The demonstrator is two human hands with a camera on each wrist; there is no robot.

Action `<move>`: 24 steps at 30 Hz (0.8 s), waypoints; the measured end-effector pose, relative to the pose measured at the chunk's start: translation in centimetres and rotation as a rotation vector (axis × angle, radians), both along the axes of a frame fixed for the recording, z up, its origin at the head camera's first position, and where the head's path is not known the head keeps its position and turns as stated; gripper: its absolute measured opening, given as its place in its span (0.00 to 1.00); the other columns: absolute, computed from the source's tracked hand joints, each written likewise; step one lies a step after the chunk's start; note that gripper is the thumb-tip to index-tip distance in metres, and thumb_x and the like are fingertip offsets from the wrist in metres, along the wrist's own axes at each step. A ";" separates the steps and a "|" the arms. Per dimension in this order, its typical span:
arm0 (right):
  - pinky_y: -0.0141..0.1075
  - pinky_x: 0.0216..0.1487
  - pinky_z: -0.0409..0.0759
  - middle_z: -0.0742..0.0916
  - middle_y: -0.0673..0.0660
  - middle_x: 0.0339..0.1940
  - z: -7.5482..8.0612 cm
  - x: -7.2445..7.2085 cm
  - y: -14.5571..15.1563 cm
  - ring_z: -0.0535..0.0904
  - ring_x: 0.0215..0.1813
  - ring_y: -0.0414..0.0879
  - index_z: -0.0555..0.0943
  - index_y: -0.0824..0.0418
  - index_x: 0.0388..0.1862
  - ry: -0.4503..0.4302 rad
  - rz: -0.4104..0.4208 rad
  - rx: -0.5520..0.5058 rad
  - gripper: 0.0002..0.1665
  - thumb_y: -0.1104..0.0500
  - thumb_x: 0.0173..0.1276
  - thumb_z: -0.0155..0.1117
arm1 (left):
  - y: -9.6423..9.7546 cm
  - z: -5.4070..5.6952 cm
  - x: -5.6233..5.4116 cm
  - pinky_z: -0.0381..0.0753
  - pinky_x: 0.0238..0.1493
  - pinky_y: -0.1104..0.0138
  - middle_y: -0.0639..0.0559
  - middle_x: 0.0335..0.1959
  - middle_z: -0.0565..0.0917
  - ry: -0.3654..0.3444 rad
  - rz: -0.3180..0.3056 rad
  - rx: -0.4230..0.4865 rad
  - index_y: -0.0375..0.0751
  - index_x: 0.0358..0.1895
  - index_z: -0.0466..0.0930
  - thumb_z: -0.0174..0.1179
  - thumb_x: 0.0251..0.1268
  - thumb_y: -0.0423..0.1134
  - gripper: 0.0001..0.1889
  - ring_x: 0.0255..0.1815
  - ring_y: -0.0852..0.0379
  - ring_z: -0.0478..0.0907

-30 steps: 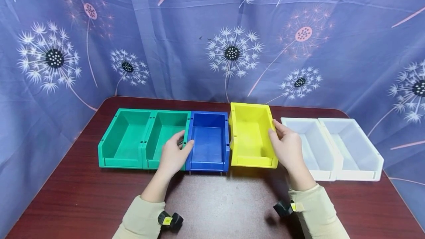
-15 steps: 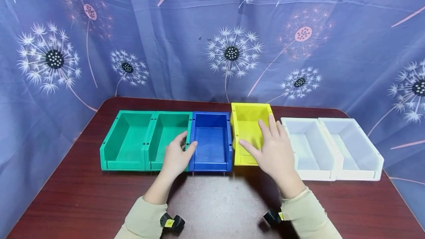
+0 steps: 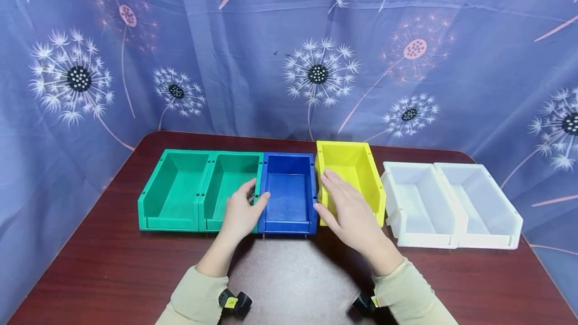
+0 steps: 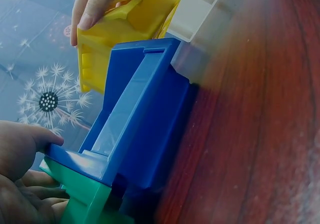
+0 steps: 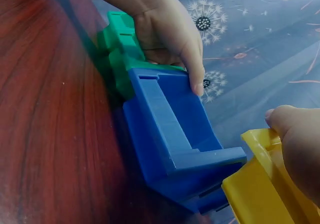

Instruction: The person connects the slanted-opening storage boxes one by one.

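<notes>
In the head view my left hand (image 3: 241, 212) pinches the adjoining walls of the second green bin (image 3: 232, 167) and the blue bin (image 3: 289, 199). Its thumb lies over the blue rim, and its fingers reach into the green side. My right hand (image 3: 354, 214) is over the left wall of the yellow bin (image 3: 377, 189), fingers fairly straight and thumb spread toward the blue bin. The right wrist view shows that thumb by the yellow rim (image 5: 255, 139); the other fingers are hidden there. Blue and yellow stand side by side, with yellow set slightly farther back.
Another green bin (image 3: 176, 189) adjoins the left end of the row. Two white bins (image 3: 424, 204) (image 3: 487, 204) stand together at the right, a narrow gap from the yellow one. A dark red wooden table (image 3: 99, 270) carries everything, with a patterned blue curtain (image 3: 253, 64) behind.
My right hand has left the yellow bin's right wall and crossed leftward to its left wall. The left hand keeps its hold; the green and blue bins shifted slightly right, toward the yellow one.
</notes>
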State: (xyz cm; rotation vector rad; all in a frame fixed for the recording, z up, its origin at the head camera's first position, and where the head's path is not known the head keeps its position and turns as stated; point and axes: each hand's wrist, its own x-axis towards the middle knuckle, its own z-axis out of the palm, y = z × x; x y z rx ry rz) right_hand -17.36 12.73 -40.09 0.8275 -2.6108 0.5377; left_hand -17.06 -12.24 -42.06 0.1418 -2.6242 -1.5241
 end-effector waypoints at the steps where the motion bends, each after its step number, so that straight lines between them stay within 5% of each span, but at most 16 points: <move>1: 0.51 0.69 0.66 0.70 0.60 0.71 -0.1 0.0 0.0 0.64 0.72 0.53 0.67 0.65 0.68 0.011 0.007 -0.001 0.37 0.47 0.66 0.60 | 0.0 0.0 0.0 0.77 0.56 0.54 0.36 0.63 0.73 0.001 -0.002 0.001 0.33 0.67 0.66 0.59 0.64 0.45 0.31 0.61 0.42 0.75; 13: 0.51 0.64 0.72 0.74 0.61 0.68 -0.7 -0.2 0.0 0.70 0.68 0.54 0.70 0.66 0.65 0.111 0.044 -0.016 0.36 0.48 0.64 0.62 | 0.0 0.1 0.0 0.77 0.56 0.54 0.37 0.63 0.73 -0.007 0.004 0.003 0.34 0.66 0.66 0.60 0.64 0.45 0.30 0.61 0.42 0.75; 24: 0.49 0.66 0.70 0.70 0.57 0.71 -1.1 -0.1 -0.4 0.69 0.69 0.52 0.67 0.62 0.67 -0.022 -0.038 0.008 0.37 0.42 0.66 0.57 | 0.0 0.0 -0.1 0.77 0.56 0.54 0.37 0.63 0.74 -0.004 0.004 0.000 0.35 0.66 0.67 0.60 0.63 0.44 0.30 0.61 0.42 0.75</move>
